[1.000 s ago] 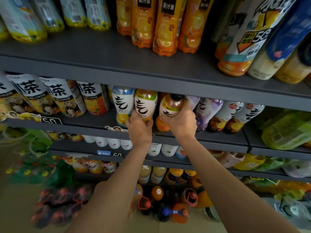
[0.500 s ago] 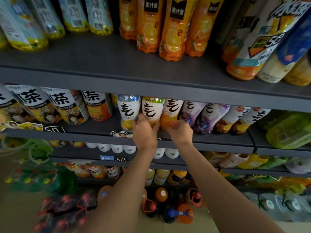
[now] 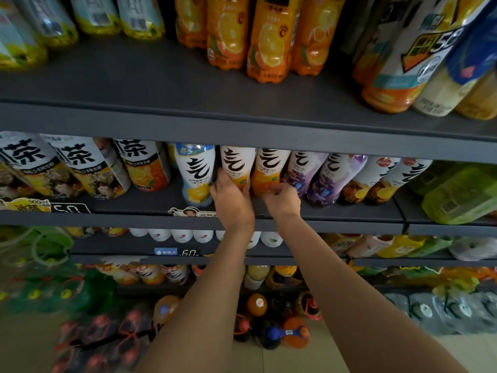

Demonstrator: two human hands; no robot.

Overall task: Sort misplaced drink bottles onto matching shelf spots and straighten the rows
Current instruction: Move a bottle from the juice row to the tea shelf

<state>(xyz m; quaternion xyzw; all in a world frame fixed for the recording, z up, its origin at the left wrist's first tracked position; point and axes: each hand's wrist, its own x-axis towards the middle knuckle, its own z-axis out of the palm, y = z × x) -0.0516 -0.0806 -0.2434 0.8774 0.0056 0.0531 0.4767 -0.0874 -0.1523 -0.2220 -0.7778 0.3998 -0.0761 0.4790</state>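
- Middle shelf (image 3: 150,211), far left: 3 large tea bottles (image 3: 72,168) with white labels and black characters, leaning back, bases at the shelf front.
- A price tag (image 3: 70,208) sits on the shelf lip below them.
- Next right: blue-capped bottle (image 3: 195,175) with white label and yellow lemon base, upright, just beside the left hand.
- Left hand (image 3: 233,201): fingers curled round the lower part of the yellow-based bottle (image 3: 236,165), thumb on its left side. Bottle stands on the middle shelf, second in the row of white-label drinks.
- Right hand (image 3: 282,199): fingertips pinch the base of the orange-based bottle (image 3: 270,170), which stands touching the yellow-based bottle on its right side.
- Further right in the same row: 2 purple grape bottles (image 3: 320,176), then 2 bottles with brown-and-yellow bases (image 3: 376,181), all tilted rightward in this wide view.
- Far right of that level: a green bottle (image 3: 460,192) lying at an angle.
- Top shelf (image 3: 242,125): pale yellow-based bottles (image 3: 99,14) at left, 4 orange juice bottles (image 3: 266,39) in the middle, larger orange and blue bottles (image 3: 411,55) at right.
- Lower shelves: white-capped bottles (image 3: 183,235) under both forearms; blurred packs near the floor.
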